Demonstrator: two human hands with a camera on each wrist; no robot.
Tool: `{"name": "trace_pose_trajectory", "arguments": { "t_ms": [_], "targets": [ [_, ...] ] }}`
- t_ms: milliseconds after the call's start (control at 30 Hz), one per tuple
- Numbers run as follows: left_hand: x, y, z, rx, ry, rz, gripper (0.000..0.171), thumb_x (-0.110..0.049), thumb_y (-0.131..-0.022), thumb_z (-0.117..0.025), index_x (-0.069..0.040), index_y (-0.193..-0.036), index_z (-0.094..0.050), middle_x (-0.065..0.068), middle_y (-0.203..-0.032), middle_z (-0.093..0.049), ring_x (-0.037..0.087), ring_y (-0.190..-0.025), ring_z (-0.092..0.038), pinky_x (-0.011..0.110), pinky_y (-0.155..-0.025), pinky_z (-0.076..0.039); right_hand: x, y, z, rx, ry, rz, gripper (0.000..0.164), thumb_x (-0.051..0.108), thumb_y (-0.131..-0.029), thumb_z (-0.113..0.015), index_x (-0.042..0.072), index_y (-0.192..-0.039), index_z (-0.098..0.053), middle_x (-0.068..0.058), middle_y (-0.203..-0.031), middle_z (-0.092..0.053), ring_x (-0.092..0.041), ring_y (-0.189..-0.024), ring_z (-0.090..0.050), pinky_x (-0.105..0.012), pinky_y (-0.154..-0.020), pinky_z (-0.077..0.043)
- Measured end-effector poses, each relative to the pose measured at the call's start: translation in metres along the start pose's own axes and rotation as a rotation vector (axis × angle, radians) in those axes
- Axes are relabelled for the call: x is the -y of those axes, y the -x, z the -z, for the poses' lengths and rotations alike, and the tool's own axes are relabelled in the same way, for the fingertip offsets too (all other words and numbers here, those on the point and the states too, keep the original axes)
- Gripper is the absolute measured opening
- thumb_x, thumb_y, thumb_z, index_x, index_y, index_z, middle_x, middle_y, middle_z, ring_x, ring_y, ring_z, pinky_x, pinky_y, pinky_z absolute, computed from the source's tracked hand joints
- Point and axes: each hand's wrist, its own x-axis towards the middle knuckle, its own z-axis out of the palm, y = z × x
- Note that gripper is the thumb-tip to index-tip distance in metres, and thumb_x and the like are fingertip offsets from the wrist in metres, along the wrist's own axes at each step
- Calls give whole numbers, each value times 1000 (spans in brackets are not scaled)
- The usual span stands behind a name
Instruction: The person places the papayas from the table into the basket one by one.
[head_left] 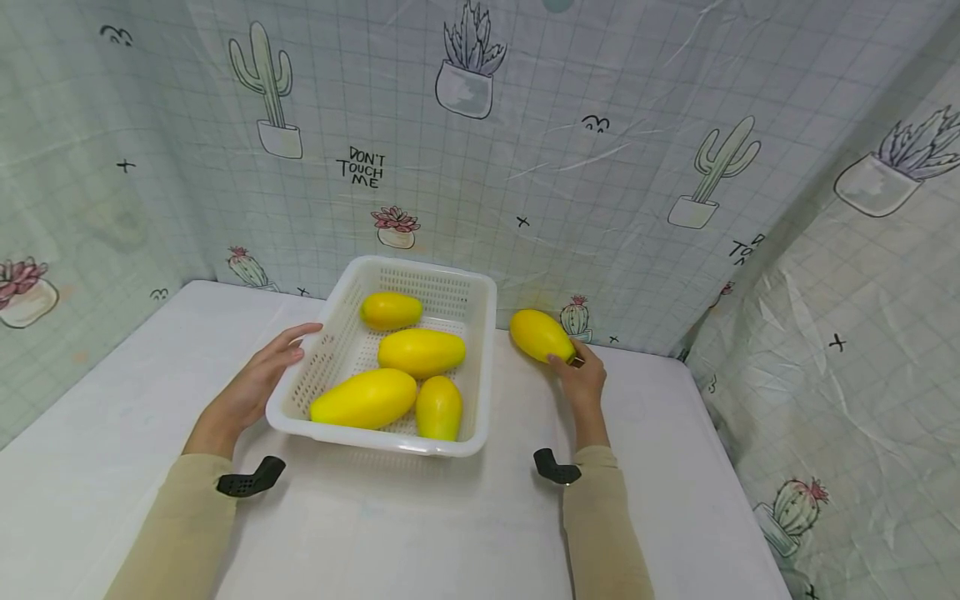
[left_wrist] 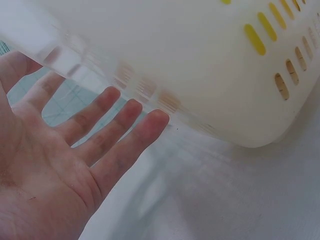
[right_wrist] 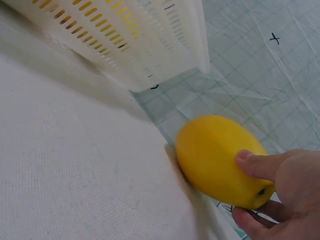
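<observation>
My right hand (head_left: 583, 377) pinches the stem end of a yellow papaya (head_left: 538, 335) between thumb and fingers, to the right of the basket. In the right wrist view the thumb lies on top of this papaya (right_wrist: 215, 157) and fingertips show below its end. A white plastic basket (head_left: 489, 350) with slotted walls holds several more yellow papayas, among them a large one (head_left: 365, 399) at the front left. At the basket's left side my left hand (head_left: 251, 387) has its fingers extended. In the left wrist view its fingertips (left_wrist: 156, 119) are right at the basket wall (left_wrist: 210, 100).
A white-covered table (head_left: 420, 533) lies under the basket. Behind it and on both sides hangs a light curtain (head_left: 525, 183) printed with a grid and potted cacti. Each wrist has a black device (head_left: 557, 468) strapped to it.
</observation>
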Motion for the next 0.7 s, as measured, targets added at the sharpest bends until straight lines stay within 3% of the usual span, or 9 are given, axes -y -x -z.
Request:
{"name": "trace_pose_trajectory", "arguments": {
  "t_ms": [500,700],
  "targets": [
    [-1,0,1,23,18,-15,46,-33,-99,-33,-30,-144,-23,1,-147,-25,8,-114,-50,28,-86,-49,6,2,1,-13,-5,-22,56,26,-81,-69,19,-132,-49,-8,-124,-54,-25,-105,-52,-35,-90,-49],
    [1,0,1,10,8,-2,46,-35,-99,-33,-31,-144,-23,1,-148,-25,8,-115,-49,28,-86,-49,10,5,1,-9,-8,6,56,25,-82,-68,17,-133,-48,-10,-124,-54,-26,-105,-53,-36,-88,-50]
  ]
}}
